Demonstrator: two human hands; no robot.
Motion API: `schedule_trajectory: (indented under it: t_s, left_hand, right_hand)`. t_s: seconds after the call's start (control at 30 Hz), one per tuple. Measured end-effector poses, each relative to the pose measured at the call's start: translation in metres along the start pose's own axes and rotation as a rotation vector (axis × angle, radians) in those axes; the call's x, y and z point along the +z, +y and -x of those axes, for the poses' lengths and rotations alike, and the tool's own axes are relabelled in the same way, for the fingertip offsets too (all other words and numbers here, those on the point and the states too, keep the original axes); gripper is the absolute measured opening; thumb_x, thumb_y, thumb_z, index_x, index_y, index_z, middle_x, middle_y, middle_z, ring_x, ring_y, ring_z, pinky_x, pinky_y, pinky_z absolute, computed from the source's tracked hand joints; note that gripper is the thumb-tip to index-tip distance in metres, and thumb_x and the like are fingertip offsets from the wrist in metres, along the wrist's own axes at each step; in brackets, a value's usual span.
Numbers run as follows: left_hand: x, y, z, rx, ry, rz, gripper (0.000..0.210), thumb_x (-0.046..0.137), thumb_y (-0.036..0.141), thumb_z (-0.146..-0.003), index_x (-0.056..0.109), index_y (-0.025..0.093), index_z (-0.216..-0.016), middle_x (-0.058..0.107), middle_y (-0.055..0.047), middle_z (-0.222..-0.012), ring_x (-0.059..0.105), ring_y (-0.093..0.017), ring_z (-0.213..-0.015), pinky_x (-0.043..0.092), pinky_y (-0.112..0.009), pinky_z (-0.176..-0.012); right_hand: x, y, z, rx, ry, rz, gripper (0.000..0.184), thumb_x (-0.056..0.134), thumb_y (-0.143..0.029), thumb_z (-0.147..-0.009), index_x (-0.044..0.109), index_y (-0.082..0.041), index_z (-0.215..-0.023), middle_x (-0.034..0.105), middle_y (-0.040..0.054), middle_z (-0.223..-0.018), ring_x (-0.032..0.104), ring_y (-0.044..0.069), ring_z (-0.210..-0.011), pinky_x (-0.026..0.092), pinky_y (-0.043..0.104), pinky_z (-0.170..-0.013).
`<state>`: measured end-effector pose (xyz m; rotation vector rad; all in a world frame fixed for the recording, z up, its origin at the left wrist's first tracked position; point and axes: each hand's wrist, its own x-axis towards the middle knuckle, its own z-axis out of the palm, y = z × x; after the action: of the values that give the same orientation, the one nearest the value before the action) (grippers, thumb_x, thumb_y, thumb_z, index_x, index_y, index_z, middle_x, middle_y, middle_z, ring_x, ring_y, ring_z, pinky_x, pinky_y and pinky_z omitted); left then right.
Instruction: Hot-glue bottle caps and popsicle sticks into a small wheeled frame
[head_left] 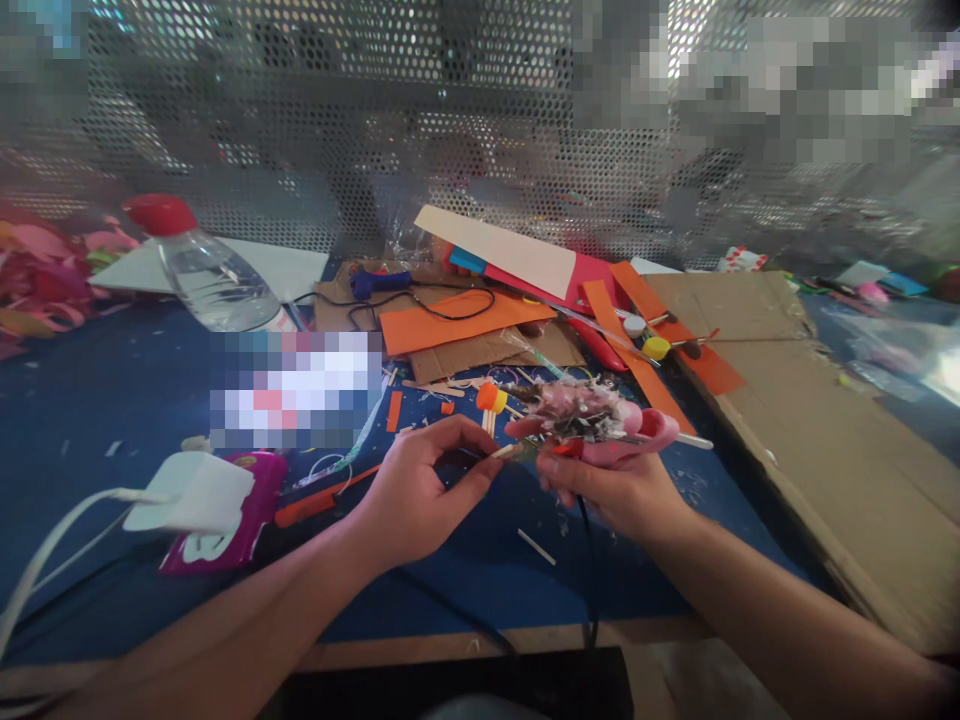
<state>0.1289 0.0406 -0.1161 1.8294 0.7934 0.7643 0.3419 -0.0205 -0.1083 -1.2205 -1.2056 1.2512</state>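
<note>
A pink hot glue gun (581, 410), its front crusted with grey, stringy debris, is gripped in my right hand (607, 485). An orange trigger shows by the fingers, and a glue stick (696, 440) pokes out of the back. My left hand (427, 485) pinches a short wooden stick (507, 451) between thumb and forefinger, just left of my right fingertips. Behind the stick is a small orange and yellow cap-like piece (491, 398) with pale sticks beneath it. A loose thin stick (536, 547) lies on the blue tabletop (465, 590) below my hands.
On the left stand a water bottle (217, 275) with a red cap and a white charger (191, 492) on a magenta object (259, 530). Orange strips (450, 325), a blue-handled tool (382, 282) and cardboard (840, 430) lie behind and right. A perforated metal screen (465, 120) rises behind.
</note>
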Motion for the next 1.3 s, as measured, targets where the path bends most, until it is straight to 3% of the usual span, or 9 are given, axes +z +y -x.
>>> schedule_trajectory:
  t_s: [0.33, 0.47, 0.6, 0.87, 1.17, 1.3]
  left_hand:
    - [0.002, 0.002, -0.001, -0.016, -0.008, 0.070, 0.007, 0.070, 0.025, -0.090, 0.071, 0.018, -0.091, 0.074, -0.003, -0.085, 0.069, -0.015, -0.077, 0.058, -0.028, -0.075]
    - [0.002, 0.005, -0.002, -0.028, -0.024, 0.084, 0.007, 0.071, 0.025, -0.089, 0.071, 0.018, -0.089, 0.073, -0.002, -0.082, 0.068, -0.014, -0.074, 0.057, -0.027, -0.072]
    - [0.001, 0.009, -0.002, -0.049, -0.013, 0.094, 0.006, 0.070, 0.024, -0.087, 0.069, 0.018, -0.086, 0.073, -0.002, -0.081, 0.068, -0.014, -0.074, 0.057, -0.027, -0.072]
    - [0.002, 0.009, 0.000, -0.060, -0.043, 0.159, 0.011, 0.072, 0.026, -0.086, 0.066, 0.017, -0.083, 0.068, -0.002, -0.077, 0.064, -0.012, -0.067, 0.055, -0.025, -0.065]
    - [0.003, 0.011, -0.001, -0.127, -0.130, 0.311, 0.013, 0.073, 0.025, -0.086, 0.064, 0.017, -0.082, 0.076, -0.005, -0.080, 0.071, -0.016, -0.075, 0.059, -0.028, -0.070]
    - [0.003, 0.011, -0.001, -0.128, -0.133, 0.304, 0.011, 0.072, 0.024, -0.085, 0.063, 0.018, -0.081, 0.076, -0.004, -0.080, 0.070, -0.015, -0.074, 0.057, -0.027, -0.068]
  right_hand:
    - [0.000, 0.001, 0.000, -0.085, -0.023, 0.083, 0.036, 0.079, -0.045, -0.085, 0.079, -0.021, -0.111, 0.070, 0.0034, -0.071, 0.057, 0.014, -0.053, 0.053, 0.028, -0.047]
    - [0.001, 0.000, 0.001, -0.091, 0.014, 0.068, 0.033, 0.081, -0.046, -0.082, 0.080, -0.022, -0.105, 0.074, 0.0060, -0.083, 0.059, 0.015, -0.056, 0.052, 0.027, -0.046]
    - [0.000, 0.002, 0.001, -0.070, 0.050, 0.065, 0.030, 0.081, -0.047, -0.081, 0.079, -0.020, -0.093, 0.070, 0.0040, -0.071, 0.059, 0.016, -0.055, 0.050, 0.027, -0.045]
    - [-0.001, -0.001, 0.001, -0.135, -0.032, 0.227, 0.029, 0.078, -0.049, -0.085, 0.082, -0.028, -0.105, 0.066, 0.0028, -0.068, 0.057, 0.017, -0.055, 0.047, 0.030, -0.045]
    - [0.002, 0.000, -0.001, -0.248, 0.128, 0.326, 0.016, 0.084, -0.040, -0.080, 0.079, -0.026, -0.087, 0.071, 0.0043, -0.081, 0.068, 0.025, -0.082, 0.057, 0.037, -0.068]
    - [0.002, -0.004, -0.002, -0.284, 0.135, 0.340, 0.013, 0.083, -0.035, -0.080, 0.075, -0.025, -0.078, 0.070, 0.0038, -0.078, 0.067, 0.023, -0.078, 0.057, 0.039, -0.074]
